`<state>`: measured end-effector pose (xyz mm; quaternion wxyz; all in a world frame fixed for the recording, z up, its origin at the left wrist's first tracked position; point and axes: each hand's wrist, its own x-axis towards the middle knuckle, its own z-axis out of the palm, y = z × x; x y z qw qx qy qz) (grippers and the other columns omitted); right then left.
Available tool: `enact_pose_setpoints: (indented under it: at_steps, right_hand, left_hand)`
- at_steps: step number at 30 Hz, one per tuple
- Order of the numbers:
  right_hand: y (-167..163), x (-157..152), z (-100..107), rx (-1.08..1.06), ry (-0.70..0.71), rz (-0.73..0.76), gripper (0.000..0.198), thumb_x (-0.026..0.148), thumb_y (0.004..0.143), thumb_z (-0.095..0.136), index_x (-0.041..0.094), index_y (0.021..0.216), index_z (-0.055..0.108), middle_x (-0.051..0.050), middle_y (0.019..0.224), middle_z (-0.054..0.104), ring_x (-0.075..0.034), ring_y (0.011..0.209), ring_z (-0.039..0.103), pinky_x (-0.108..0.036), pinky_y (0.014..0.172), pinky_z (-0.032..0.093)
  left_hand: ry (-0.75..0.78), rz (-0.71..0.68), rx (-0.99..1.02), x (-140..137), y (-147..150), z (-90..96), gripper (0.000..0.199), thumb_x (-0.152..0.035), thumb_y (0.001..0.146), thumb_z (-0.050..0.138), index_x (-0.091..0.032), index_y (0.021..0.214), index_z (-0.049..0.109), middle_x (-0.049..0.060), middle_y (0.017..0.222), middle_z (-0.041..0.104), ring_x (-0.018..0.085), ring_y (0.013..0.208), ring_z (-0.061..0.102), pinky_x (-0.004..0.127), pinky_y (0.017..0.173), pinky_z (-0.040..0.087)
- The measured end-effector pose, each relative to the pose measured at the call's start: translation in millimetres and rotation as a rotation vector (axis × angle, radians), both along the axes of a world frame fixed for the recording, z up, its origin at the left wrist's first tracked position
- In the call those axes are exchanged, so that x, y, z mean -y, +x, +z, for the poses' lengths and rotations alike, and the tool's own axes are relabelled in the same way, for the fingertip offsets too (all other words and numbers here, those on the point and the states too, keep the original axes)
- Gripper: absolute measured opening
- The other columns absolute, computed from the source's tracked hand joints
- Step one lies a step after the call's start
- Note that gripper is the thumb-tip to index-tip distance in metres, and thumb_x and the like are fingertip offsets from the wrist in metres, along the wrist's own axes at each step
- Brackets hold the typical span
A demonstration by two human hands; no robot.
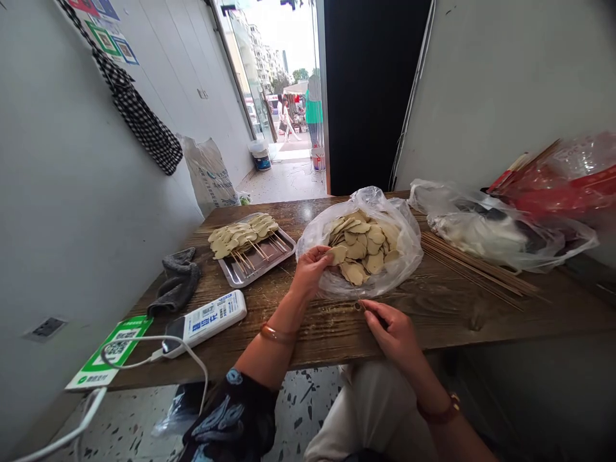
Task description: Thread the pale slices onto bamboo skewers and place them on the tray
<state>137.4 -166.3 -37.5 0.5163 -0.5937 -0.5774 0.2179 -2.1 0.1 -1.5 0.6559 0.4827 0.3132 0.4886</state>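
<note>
My left hand (312, 264) pinches a thin, pale beige slice (339, 255) at the near left rim of a clear plastic bag (409, 256). Inside the open bag lies a heap of similar slices (368, 247). Over the table's front edge, my right hand (392, 327) is closed with thumb and fingertips together on a thin wooden skewer (362, 304); only its short end shows. To the left, a metal tray (240, 277) carries several skewers threaded with these slices (243, 235). A bundle of bare skewers (474, 266) rests to the right of the bag.
On the wooden table (308, 333) are a dark grey cloth (178, 279), a white payment device (212, 319) with a cable (192, 356), and a green QR card (115, 350). Plastic bags (500, 231) stand at the right. People pass beyond the doorway.
</note>
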Motion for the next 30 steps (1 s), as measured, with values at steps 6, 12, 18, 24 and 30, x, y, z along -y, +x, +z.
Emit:
enact_pose_setpoints:
  at_steps: [6, 12, 18, 24, 30]
  right_hand:
    - [2.0, -0.3, -2.9, 0.008, -0.013, 0.009, 0.029, 0.03, 0.088, 0.052, 0.023, 0.106, 0.073, -0.006, 0.108, 0.074, -0.023, 0.1, 0.068, -0.037, 0.089, 0.053]
    - [0.6, -2.1, -5.6, 0.027, -0.007, -0.009, 0.029, 0.031, 0.087, 0.052, 0.023, 0.105, 0.074, -0.007, 0.107, 0.074, -0.025, 0.099, 0.069, -0.04, 0.089, 0.054]
    - [-0.8, -5.1, -11.4, 0.012, 0.0, -0.028, 0.029, 0.032, 0.086, 0.053, 0.023, 0.103, 0.075, -0.008, 0.105, 0.074, -0.027, 0.098, 0.07, -0.042, 0.087, 0.055]
    - [-0.7, -8.0, -14.7, 0.015, -0.004, -0.047, 0.029, 0.032, 0.085, 0.053, 0.021, 0.101, 0.075, -0.009, 0.102, 0.075, -0.028, 0.096, 0.07, -0.043, 0.086, 0.055]
    - [-2.2, -7.7, -11.3, 0.02, -0.009, -0.047, 0.03, 0.031, 0.087, 0.052, 0.022, 0.104, 0.074, -0.008, 0.105, 0.074, -0.026, 0.098, 0.07, -0.041, 0.088, 0.054]
  left_hand:
    - [0.0, 0.019, -0.001, -0.9, -0.4, -1.8, 0.038, -0.034, 0.055, 0.083, -0.013, 0.081, 0.065, 0.0, 0.072, 0.066, 0.01, 0.062, 0.059, 0.024, 0.06, 0.05]
    - [0.105, 0.045, -0.088, 0.4, -1.2, -1.7, 0.03, -0.035, 0.062, 0.079, -0.013, 0.079, 0.067, -0.001, 0.066, 0.063, 0.008, 0.058, 0.053, 0.021, 0.057, 0.044]
    - [0.212, 0.072, -0.24, 3.7, -2.3, 0.3, 0.022, -0.031, 0.065, 0.075, -0.014, 0.078, 0.069, -0.001, 0.064, 0.062, 0.009, 0.057, 0.053, 0.02, 0.055, 0.039]
    - [0.235, 0.049, -0.272, 6.4, -0.4, 3.4, 0.017, -0.026, 0.065, 0.074, -0.014, 0.075, 0.068, -0.002, 0.065, 0.062, 0.008, 0.056, 0.051, 0.019, 0.054, 0.037]
    - [0.19, -0.041, -0.227, 7.2, 3.0, -0.9, 0.022, -0.03, 0.064, 0.076, -0.014, 0.076, 0.067, 0.0, 0.065, 0.062, 0.009, 0.057, 0.053, 0.021, 0.056, 0.042]
